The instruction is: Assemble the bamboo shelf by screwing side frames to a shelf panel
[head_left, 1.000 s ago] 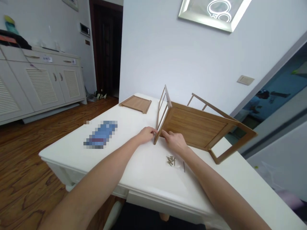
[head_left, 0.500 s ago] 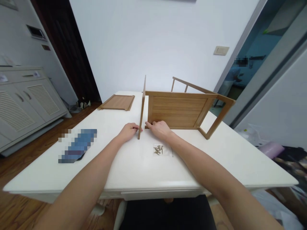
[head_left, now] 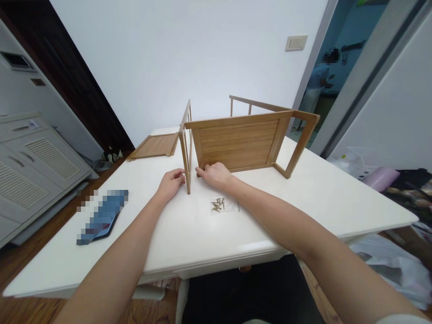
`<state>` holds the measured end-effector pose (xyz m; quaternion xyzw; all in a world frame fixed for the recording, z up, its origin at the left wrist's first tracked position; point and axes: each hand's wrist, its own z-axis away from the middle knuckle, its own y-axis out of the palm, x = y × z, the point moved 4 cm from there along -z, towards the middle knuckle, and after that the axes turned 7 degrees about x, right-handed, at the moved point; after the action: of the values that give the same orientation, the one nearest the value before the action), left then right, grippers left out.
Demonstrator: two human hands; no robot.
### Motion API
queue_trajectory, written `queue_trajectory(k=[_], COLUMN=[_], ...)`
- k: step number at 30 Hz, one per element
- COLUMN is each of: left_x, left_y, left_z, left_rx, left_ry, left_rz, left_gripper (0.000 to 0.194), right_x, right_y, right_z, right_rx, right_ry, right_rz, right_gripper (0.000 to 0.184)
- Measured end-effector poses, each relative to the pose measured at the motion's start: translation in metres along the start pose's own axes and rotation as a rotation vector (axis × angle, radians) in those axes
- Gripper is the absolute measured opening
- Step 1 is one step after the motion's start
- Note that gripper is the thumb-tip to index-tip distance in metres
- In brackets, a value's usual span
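Observation:
A half-built wooden rack stands on its side on the white table. Its slatted shelf panel is upright and faces me. At its left end a wooden side frame stands on edge. My left hand is closed on the frame's lower post. My right hand grips the panel's lower left corner, right next to the frame. A second side frame joins the panel's right end. Several loose screws lie on the table just in front of my right hand.
A second slatted panel lies flat at the table's far left. A blurred blue object rests near the left front edge. White cabinets stand to the left, and a person is visible through the doorway at the right.
My view swung left to right and the rack now faces me squarely. The side frame has turned from edge-on to slightly angled. Both hands kept their hold at the same joint.

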<state>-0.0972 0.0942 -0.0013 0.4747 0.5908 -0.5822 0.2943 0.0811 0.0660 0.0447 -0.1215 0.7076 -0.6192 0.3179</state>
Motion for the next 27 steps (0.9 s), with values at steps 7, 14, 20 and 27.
queue_trajectory(k=[7, 14, 20, 27], left_x=[-0.012, -0.009, -0.01, -0.01], left_y=[-0.007, -0.009, -0.006, -0.005], left_z=[0.006, 0.001, 0.001, 0.0], left_rx=[-0.153, -0.184, -0.155, -0.15], left_ry=[0.007, -0.061, -0.056, -0.037], left_rz=[-0.356, -0.71, -0.731, -0.768], left_gripper=[0.027, 0.022, 0.025, 0.03], right_x=[0.0, -0.001, 0.0, 0.001], right_y=[0.002, 0.006, 0.003, 0.0], right_z=[0.0, -0.002, 0.0, 0.003], right_rx=[-0.016, -0.057, -0.077, -0.081], right_ry=[-0.018, -0.032, -0.055, -0.056], right_rz=[-0.024, -0.064, -0.073, -0.065], right_gripper=[0.032, 0.031, 0.029, 0.028])
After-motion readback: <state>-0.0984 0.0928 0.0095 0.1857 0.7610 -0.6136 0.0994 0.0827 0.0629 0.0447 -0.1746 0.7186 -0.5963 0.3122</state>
